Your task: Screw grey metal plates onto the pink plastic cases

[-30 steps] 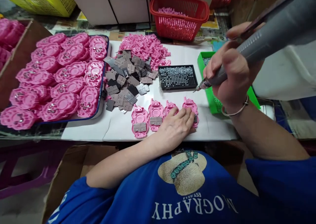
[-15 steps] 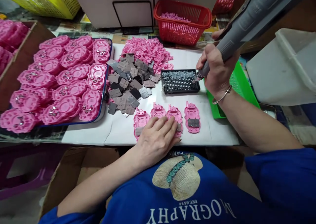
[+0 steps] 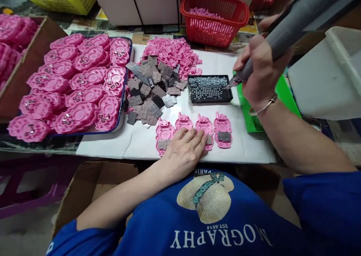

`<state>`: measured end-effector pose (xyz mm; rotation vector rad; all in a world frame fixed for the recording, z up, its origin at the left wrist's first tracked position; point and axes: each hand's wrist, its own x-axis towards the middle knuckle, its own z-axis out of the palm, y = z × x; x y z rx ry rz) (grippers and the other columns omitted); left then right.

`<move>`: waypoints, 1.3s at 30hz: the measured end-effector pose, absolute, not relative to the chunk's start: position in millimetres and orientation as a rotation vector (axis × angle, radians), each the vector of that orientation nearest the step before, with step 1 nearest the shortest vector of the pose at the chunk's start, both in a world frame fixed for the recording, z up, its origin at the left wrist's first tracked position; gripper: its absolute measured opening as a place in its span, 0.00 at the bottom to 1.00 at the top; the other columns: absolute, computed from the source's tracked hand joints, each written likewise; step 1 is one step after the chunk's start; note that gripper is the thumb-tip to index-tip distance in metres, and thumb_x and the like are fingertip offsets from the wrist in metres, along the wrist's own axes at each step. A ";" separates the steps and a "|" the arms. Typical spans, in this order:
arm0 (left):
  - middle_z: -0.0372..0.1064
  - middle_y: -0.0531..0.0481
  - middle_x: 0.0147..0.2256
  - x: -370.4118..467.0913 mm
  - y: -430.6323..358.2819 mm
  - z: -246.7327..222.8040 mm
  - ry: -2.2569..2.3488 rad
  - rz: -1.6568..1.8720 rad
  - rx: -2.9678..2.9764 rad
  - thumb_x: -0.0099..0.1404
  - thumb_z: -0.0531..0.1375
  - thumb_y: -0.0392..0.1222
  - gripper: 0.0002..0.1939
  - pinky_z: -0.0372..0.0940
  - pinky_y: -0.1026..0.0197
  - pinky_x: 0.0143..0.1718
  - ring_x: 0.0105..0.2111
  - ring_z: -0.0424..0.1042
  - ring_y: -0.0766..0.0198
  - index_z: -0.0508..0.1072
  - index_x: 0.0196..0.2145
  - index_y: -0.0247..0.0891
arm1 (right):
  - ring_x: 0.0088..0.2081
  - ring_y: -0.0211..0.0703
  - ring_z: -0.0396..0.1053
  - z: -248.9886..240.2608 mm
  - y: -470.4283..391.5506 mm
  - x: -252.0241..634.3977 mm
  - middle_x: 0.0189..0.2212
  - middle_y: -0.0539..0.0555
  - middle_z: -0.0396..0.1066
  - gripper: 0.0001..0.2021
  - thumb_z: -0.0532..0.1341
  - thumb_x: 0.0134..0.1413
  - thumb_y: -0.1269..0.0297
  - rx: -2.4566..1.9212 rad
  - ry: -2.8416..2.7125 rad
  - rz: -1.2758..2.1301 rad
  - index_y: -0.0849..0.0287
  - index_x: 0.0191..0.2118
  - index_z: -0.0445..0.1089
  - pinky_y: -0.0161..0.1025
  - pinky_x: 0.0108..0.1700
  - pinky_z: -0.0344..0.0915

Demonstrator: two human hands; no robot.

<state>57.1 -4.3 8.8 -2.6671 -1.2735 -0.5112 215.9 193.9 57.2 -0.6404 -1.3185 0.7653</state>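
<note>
My left hand (image 3: 184, 153) lies palm down, fingers extended, across the two middle pink plastic shells (image 3: 203, 124) in a row near the table's front edge, partly hiding them. At the row's left end is another pink shell (image 3: 165, 130) with a grey metal plate; the rightmost shell (image 3: 222, 122) bears a dark plate (image 3: 224, 136). Wrapped around a grey electric screwdriver (image 3: 282, 37), my right hand (image 3: 261, 66) holds it slanted. Its bit points down at the right part of a black screw tray (image 3: 210, 98) with rows of screws; contact with a screw is too small to make out.
Grey metal plates (image 3: 152, 90) and small pink parts (image 3: 172, 54) lie heaped behind the row. To the left, a blue-rimmed tray (image 3: 123, 109) carries stacked pink shells. A red basket (image 3: 214, 30) stands behind; a green tray (image 3: 287, 94) and white bin (image 3: 316, 75) are at right.
The view has shifted slightly. My right hand and the screwdriver have moved a little to the right, with the bit still over the screw tray. My left hand stays on the shells.
</note>
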 end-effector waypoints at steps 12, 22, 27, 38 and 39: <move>0.72 0.36 0.54 62.7 -2.8 10.6 -1.268 -0.382 -2.684 0.72 0.54 0.37 0.18 0.62 0.50 0.52 0.50 0.69 0.52 0.69 0.56 0.24 | 0.15 0.34 0.53 57.7 112.8 188.1 0.19 0.44 0.58 0.19 0.66 0.49 0.49 -0.517 -1.428 0.990 0.48 0.43 0.62 0.37 0.16 0.53; 0.72 0.36 0.53 62.4 -2.1 5.6 -1.283 -0.430 -2.691 0.73 0.54 0.38 0.18 0.63 0.50 0.51 0.50 0.69 0.53 0.68 0.56 0.25 | 0.17 0.33 0.54 44.5 114.7 186.7 0.21 0.44 0.61 0.18 0.66 0.51 0.54 -0.486 -1.464 1.050 0.48 0.45 0.62 0.36 0.19 0.54; 0.72 0.36 0.54 63.0 -1.4 8.2 -1.261 -0.390 -2.679 0.73 0.53 0.35 0.17 0.63 0.49 0.52 0.50 0.70 0.53 0.69 0.55 0.25 | 0.17 0.33 0.55 31.0 120.5 186.6 0.23 0.44 0.63 0.13 0.65 0.51 0.54 -0.395 -1.511 1.002 0.46 0.41 0.64 0.34 0.18 0.55; 0.73 0.37 0.53 62.7 -1.8 6.9 -1.264 -0.395 -2.670 0.73 0.54 0.38 0.17 0.62 0.52 0.51 0.50 0.70 0.54 0.69 0.55 0.24 | 0.15 0.31 0.57 54.4 133.2 189.6 0.20 0.43 0.62 0.16 0.68 0.49 0.60 -0.271 -1.420 1.158 0.52 0.43 0.67 0.33 0.14 0.54; 0.73 0.38 0.53 62.6 -1.7 8.2 -1.265 -0.383 -2.677 0.74 0.54 0.38 0.17 0.62 0.52 0.51 0.50 0.70 0.54 0.69 0.55 0.24 | 0.16 0.31 0.57 59.6 139.5 191.1 0.20 0.43 0.61 0.15 0.68 0.49 0.60 -0.267 -1.395 1.098 0.52 0.43 0.68 0.33 0.15 0.54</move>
